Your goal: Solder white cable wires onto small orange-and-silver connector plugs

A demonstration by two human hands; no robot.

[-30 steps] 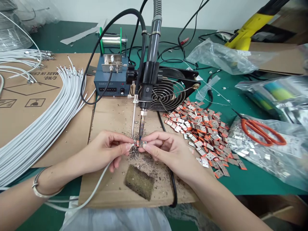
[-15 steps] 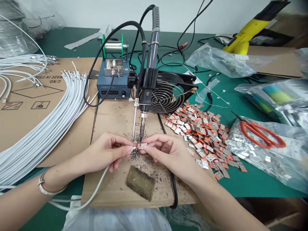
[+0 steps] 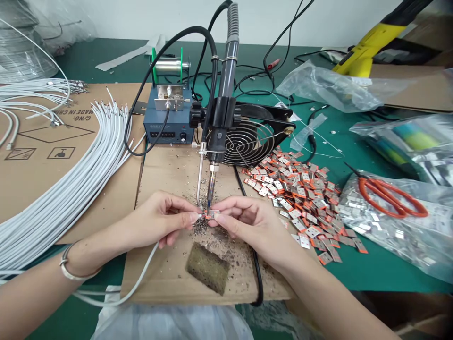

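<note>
My left hand [image 3: 161, 222] pinches the end of a white wire [image 3: 139, 278] that trails down and left off the cardboard. My right hand [image 3: 247, 224] pinches a small metal tab with orange backing [image 3: 211, 214]. Wire end and tab meet directly under the tip of the fixed soldering iron [image 3: 211, 189], beside its thin solder feed tube [image 3: 201, 177]. The iron hangs from a black clamp [image 3: 219, 115] in front of the blue solder feeder box [image 3: 169, 126] with its spool [image 3: 169, 65].
A brown sponge [image 3: 207, 267] lies just below my hands. Several white wires [image 3: 71, 184] fan at left. A heap of orange-backed tabs [image 3: 300, 193] lies right, beside a bag with orange scissors [image 3: 391, 198]. A black fan [image 3: 249, 139] stands behind the iron.
My hands stay together under the iron tip, holding wire and tab. Only the camera view has shifted slightly.
</note>
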